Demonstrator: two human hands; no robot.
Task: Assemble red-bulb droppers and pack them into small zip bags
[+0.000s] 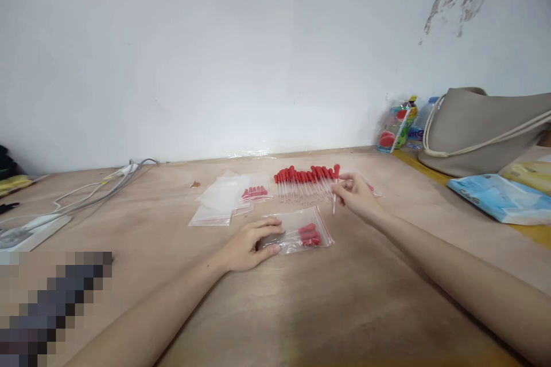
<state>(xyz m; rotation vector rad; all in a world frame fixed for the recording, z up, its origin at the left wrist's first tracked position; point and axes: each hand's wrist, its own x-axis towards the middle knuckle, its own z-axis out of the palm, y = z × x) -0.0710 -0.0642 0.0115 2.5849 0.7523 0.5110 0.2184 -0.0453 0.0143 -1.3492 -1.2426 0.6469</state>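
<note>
In my right hand (350, 192) a dropper (336, 171) with a red rubber bulb is pinched upright, its clear tube pointing down. A clear zip bag (290, 221) lies flat in front of me with several red-bulbed droppers inside, bulbs toward its red-lined mouth at the right. My left hand (252, 243) rests on the closed end of this bag, thumb and fingers apart. Just behind, a row of loose droppers (303, 176) lies side by side, bulbs away from me. The tips of the bagged droppers are partly hidden near my left fingers.
Flat zip bags (219, 198) lie left of the row, beside a bag with several red-bulbed droppers (255, 191). Cables and a power strip (38, 229) are at left. At right stand drink bottles (391, 129), a grey bag (486, 126) and a blue packet (499, 198).
</note>
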